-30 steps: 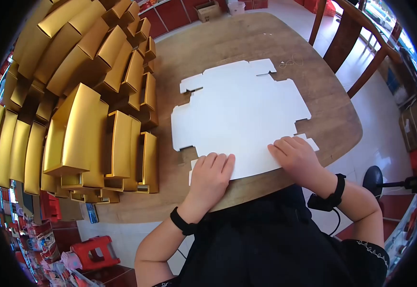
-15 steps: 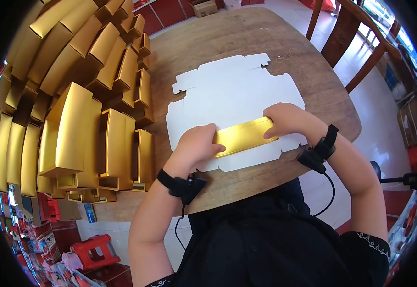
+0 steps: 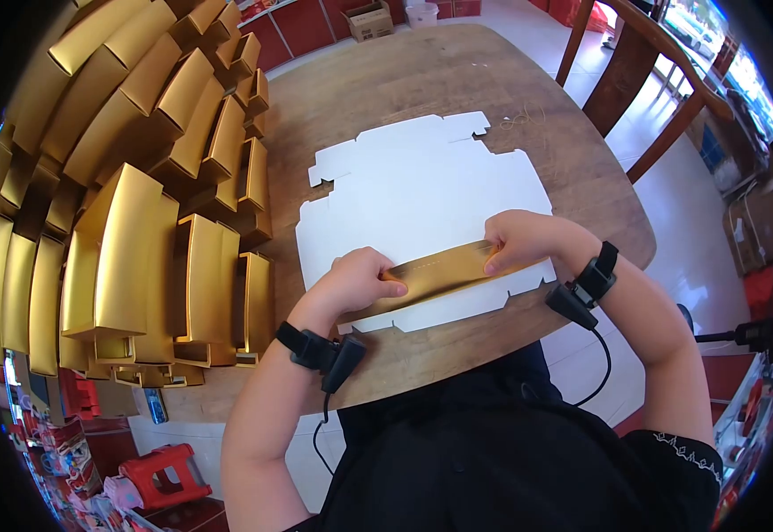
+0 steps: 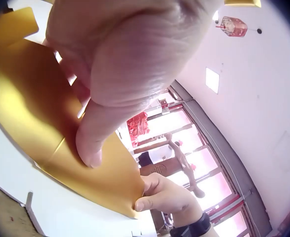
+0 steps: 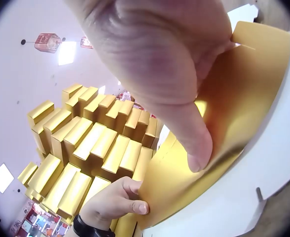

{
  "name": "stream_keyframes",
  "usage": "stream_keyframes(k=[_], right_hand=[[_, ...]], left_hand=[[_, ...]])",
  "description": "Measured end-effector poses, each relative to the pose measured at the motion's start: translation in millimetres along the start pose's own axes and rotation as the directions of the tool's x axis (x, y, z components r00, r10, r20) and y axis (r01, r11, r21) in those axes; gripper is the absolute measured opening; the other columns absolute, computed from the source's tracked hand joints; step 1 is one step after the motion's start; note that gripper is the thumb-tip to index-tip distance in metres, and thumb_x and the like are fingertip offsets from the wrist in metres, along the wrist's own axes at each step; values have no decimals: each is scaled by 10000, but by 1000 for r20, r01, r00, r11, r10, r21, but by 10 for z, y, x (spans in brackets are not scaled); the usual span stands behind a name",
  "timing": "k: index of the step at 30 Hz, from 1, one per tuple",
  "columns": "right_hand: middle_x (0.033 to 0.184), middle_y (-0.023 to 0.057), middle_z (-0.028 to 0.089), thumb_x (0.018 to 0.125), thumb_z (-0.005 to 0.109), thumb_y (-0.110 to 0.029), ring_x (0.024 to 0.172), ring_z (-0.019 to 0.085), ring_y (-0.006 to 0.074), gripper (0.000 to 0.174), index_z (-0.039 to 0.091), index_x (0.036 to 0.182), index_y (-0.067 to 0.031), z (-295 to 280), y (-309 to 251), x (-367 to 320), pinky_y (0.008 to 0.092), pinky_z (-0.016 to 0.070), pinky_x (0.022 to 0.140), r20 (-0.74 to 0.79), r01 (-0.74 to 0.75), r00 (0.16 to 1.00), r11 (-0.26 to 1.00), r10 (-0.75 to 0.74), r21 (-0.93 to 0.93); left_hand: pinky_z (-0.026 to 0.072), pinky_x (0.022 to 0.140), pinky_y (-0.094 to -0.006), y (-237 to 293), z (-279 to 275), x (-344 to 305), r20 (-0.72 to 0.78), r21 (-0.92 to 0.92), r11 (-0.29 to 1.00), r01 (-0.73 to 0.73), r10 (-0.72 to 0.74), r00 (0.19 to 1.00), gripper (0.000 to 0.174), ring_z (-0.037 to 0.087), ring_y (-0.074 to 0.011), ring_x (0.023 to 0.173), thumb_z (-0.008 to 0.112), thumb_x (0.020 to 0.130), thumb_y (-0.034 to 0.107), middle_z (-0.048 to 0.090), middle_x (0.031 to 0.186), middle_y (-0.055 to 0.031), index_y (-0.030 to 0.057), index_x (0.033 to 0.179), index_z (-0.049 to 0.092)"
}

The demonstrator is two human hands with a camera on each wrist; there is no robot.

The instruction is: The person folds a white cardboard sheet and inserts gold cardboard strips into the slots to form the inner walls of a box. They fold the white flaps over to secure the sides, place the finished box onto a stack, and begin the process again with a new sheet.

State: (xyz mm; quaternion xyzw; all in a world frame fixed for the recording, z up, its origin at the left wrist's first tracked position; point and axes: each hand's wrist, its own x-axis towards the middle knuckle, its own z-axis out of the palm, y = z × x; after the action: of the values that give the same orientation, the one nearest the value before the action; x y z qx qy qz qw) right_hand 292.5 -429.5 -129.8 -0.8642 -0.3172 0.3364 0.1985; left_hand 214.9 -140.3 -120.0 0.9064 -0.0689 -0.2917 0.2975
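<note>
A die-cut cardboard blank (image 3: 422,177), white on its upper face, lies on the wooden table. Along its near side a folded-up gold panel (image 3: 439,269) runs between my two hands. My left hand (image 3: 355,277) pinches the panel's left end, thumb on the gold face. At the other end my right hand (image 3: 526,238) grips it the same way. The gold surface (image 5: 184,190) looks bowed in the right wrist view, and a small gold tab (image 4: 17,22) sticks out beyond my left hand in the left wrist view. My other fingers are largely hidden behind the panel.
A white notched strip (image 3: 457,308) shows in front of the gold panel. Many gold boxes (image 3: 116,257) are stacked high at the left of the table (image 3: 386,80). A wooden chair (image 3: 630,84) stands at the right, a red stool (image 3: 164,477) on the floor at the lower left.
A second ago both hands rested on the near edge of the flat white blank. Since then they have lifted and folded that edge, exposing gold, and the panel now looks darker and shifted slightly nearer.
</note>
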Motion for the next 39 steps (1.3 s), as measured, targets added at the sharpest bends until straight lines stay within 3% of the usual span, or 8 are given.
stream_keyframes(k=[8, 10, 12, 14, 21, 30, 32, 39], right_hand=[[873, 163, 673, 756, 794, -322, 861, 649, 310, 405, 647, 943, 7, 72, -114, -90, 400, 490, 747, -215, 6, 976, 997, -21, -73], [930, 147, 679, 790, 767, -320, 900, 648, 296, 402, 629, 1018, -19, 49, -185, -119, 392, 491, 767, -206, -9, 978, 997, -9, -83], [894, 146, 677, 826, 733, -326, 887, 654, 297, 337, 641, 952, -27, 52, -163, -89, 390, 499, 762, -218, -64, 973, 996, 75, 59], [836, 143, 675, 850, 701, -347, 839, 654, 306, 308, 654, 875, -44, 109, -137, -41, 391, 502, 746, -245, -71, 967, 997, 75, 26], [763, 120, 672, 860, 675, -370, 746, 644, 307, 322, 648, 775, -61, 204, -189, -20, 407, 493, 690, -352, -147, 930, 984, 104, -97], [842, 107, 675, 830, 696, -321, 822, 642, 299, 265, 638, 831, -62, 226, -243, -135, 401, 483, 741, -407, -188, 905, 976, 128, -109], [969, 94, 659, 774, 720, -234, 957, 619, 293, 230, 624, 913, -78, 233, -229, -257, 414, 460, 834, -577, 208, 739, 933, -346, -293], [994, 53, 650, 733, 678, -98, 985, 630, 206, 294, 644, 1022, -54, 712, -92, -364, 333, 478, 860, -528, 183, 588, 737, -613, -651]], left_hand=[[499, 751, -413, 112, 172, -100, -241, 247, 968, -34, 96, 966, 222, 647, -327, 868, 737, 784, 210, 671, 910, -136, 23, 894, 694], [482, 724, -412, 180, 326, -169, -491, 588, 785, -197, 539, 684, 201, 608, -307, 846, 735, 742, 155, 618, 887, -117, 45, 888, 650], [486, 712, -397, 244, 571, -240, -357, 691, 669, -274, 645, 675, 184, 601, -282, 858, 675, 716, 115, 610, 907, -122, 37, 870, 610], [528, 723, -370, 343, 793, -303, -368, 826, 560, -59, 617, 696, 216, 639, -304, 883, 631, 765, 103, 648, 941, -156, -29, 936, 622], [578, 793, -355, 266, 1065, -232, -404, 837, 547, 29, 581, 706, 386, 672, -370, 1020, 615, 785, 94, 666, 1109, -265, -128, 1101, 614], [458, 589, -311, 397, 859, -204, -284, 876, 482, -33, 568, 772, 136, 561, -197, 687, 592, 736, 84, 569, 748, -99, -13, 832, 594], [447, 625, -319, 339, 809, -152, -362, 819, 563, -110, 655, 663, 71, 560, -198, 694, 583, 741, 86, 536, 719, -71, 30, 779, 559], [447, 724, -319, 273, 694, -182, -352, 762, 628, -161, 609, 711, 157, 574, -213, 781, 588, 760, 86, 569, 817, -76, 12, 897, 611]])
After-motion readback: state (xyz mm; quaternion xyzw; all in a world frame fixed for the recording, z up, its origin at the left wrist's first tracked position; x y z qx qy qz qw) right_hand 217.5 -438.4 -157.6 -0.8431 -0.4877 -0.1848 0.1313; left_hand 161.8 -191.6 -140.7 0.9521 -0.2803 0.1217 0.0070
